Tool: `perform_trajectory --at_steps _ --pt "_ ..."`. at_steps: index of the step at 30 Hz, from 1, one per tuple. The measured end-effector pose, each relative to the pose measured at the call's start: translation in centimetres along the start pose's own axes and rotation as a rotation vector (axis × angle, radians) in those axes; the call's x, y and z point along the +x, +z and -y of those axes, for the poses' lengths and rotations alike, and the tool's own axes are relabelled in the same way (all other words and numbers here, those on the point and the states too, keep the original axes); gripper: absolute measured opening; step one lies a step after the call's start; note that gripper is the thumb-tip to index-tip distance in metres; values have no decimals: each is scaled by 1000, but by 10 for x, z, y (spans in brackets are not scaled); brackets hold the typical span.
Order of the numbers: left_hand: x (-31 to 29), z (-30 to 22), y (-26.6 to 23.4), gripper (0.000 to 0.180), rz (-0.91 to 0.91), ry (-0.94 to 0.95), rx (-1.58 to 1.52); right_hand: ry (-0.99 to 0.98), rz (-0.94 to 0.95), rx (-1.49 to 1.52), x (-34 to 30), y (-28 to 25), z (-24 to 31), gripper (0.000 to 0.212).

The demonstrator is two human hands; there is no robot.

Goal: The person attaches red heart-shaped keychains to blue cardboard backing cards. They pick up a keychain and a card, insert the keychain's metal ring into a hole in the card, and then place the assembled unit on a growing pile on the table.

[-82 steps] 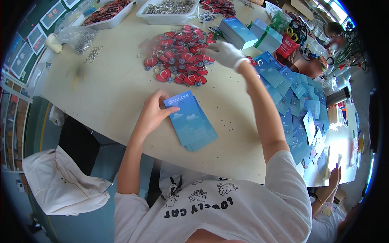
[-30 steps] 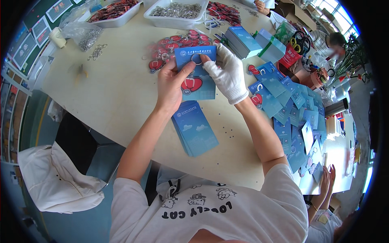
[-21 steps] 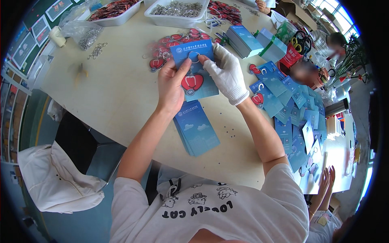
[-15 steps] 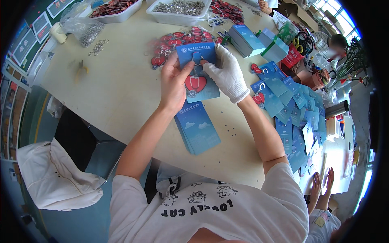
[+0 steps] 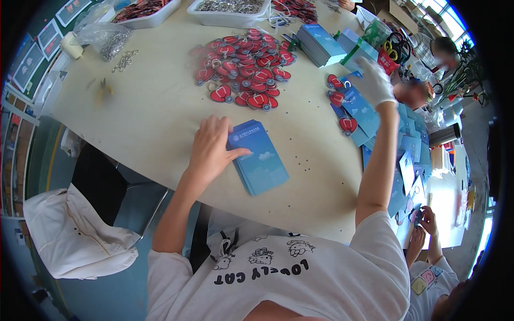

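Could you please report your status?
Left hand on blue card stack. Gloved right hand near spread cards, blurred. Red keychain pile beyond stack, not blocking it.

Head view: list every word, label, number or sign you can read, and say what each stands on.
White shirt: large black lettering, upside down in view; legible, but I won't copy it.
Stack of blue cards: small white line beside a round emblem; too small to read surely.
Red container: pale marks, too blurred to read.
Framed wall sheet: print too small to read.
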State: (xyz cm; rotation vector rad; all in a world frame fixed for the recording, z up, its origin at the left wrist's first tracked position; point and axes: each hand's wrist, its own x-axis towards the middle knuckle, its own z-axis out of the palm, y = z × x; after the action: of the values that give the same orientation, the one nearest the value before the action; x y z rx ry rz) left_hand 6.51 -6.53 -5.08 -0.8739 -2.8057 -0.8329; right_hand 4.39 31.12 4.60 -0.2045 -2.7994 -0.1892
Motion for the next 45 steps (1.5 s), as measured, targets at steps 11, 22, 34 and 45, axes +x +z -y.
perform_trajectory --at_steps 11,22,34,45 --pt "-1 -4 5 62 34 -24 -20 -366 279 493 37 74 132 36" --pt "14 25 14 38 -23 -203 -830 -135 253 708 -8 80 60 38" --pt "53 22 -45 12 105 -256 -1025 -16 295 630 -12 82 64 32" --pt "26 12 -11 29 -12 -51 -597 73 484 554 -19 61 63 31"
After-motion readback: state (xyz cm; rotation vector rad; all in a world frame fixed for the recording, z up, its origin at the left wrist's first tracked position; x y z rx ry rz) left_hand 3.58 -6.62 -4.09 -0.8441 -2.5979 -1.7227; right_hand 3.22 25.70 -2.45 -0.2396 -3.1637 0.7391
